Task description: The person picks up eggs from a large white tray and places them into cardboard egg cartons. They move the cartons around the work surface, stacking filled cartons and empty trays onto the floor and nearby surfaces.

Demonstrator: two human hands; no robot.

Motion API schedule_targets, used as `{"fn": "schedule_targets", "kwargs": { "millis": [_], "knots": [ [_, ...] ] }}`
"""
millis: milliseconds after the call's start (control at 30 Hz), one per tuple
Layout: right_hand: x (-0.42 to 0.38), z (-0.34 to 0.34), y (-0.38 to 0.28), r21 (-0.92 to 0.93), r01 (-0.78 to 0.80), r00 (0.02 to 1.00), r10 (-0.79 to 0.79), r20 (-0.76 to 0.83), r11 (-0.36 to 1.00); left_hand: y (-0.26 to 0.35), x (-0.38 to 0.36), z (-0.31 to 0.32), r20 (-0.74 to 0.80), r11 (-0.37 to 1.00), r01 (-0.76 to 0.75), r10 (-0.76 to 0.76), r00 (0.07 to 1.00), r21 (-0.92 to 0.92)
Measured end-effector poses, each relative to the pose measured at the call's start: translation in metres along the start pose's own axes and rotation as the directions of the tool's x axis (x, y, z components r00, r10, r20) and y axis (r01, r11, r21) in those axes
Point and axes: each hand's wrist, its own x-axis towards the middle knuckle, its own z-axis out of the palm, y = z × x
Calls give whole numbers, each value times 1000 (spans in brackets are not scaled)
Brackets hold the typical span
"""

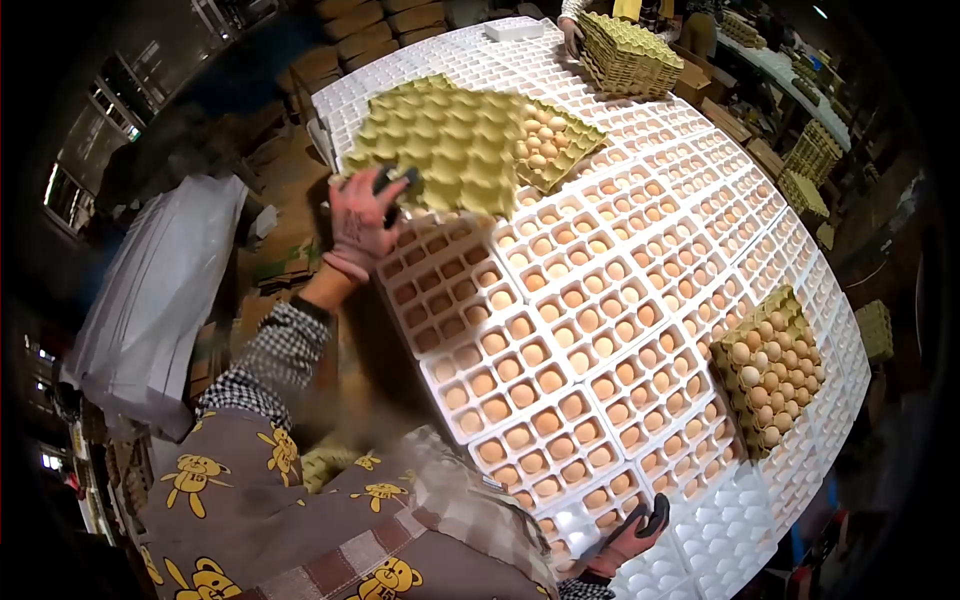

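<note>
My left hand [360, 225], in a pink glove with dark fingertips, grips the near left edge of a yellow-green pulp egg tray [440, 140]. No eggs show on that tray, which is tilted and slightly blurred above the white foam trays [463, 433]. Behind it, a second pulp tray [588, 150] carries eggs and is partly hidden. Down at the table's near edge, my right hand [630, 540] holds nothing I can see; its fingers are apart, close to foam trays with brown eggs [532, 462]. A pulp tray full of eggs [775, 370] rests farther right.
Another person's hand [572, 38] touches a stack of pulp trays [630, 62] at the far end. Plastic-wrapped white sheets [165, 290] stand on the left. Cardboard boxes [365, 45] are piled behind the table. More pulp trays [812, 155] sit beyond the right side.
</note>
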Motion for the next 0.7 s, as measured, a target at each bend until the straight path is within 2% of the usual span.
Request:
{"fn": "schedule_targets", "kwargs": {
  "millis": [67,100,167,200,267,300,333,400,433,467,567,600,633,667,700],
  "knots": [
    [-24,11,-15,-121,47,996,-38,76,992,-62,46,52,-67,981,129,-120,990,146],
    [-37,20,-19,-141,49,998,-42,55,989,-85,71,73,-18,954,211,-212,977,211],
    [-64,46,-24,4,-60,998,60,-37,998,-128,121,119,42,877,347,-381,924,331],
    [-74,56,-28,-15,-58,997,57,-59,998,-143,141,144,58,832,403,-456,888,380],
    [-92,71,-43,-130,-96,995,98,6,987,-164,170,192,118,811,444,-519,847,380],
    [-99,86,-64,-205,-168,985,170,-8,964,-166,176,214,187,820,431,-524,831,377],
    [-104,99,-81,-188,-212,977,215,-1,959,-168,180,237,348,839,409,-527,776,358],
    [-112,117,-98,-148,-257,964,264,29,955,-175,159,309,585,909,294,-415,697,295],
    [-113,118,-94,-206,-270,956,287,55,941,-169,155,325,807,930,273,-352,473,246],
    [-114,122,-89,-251,-245,967,256,13,937,-160,146,338,783,893,373,-416,463,253],
    [-97,141,-104,-331,-303,949,313,-22,894,-163,134,359,729,901,319,-427,535,293],
    [-90,142,-101,-385,-256,957,287,26,887,-170,130,365,715,890,351,-447,538,291],
    [-86,138,-96,-446,-222,962,269,44,867,-173,124,370,671,897,311,-441,597,313],
    [-76,134,-85,-406,-157,974,209,88,900,-180,122,374,630,923,258,-384,675,285],
    [-64,129,-82,-433,-178,968,237,87,884,-184,122,378,602,948,211,-314,734,238]
  ]
}}
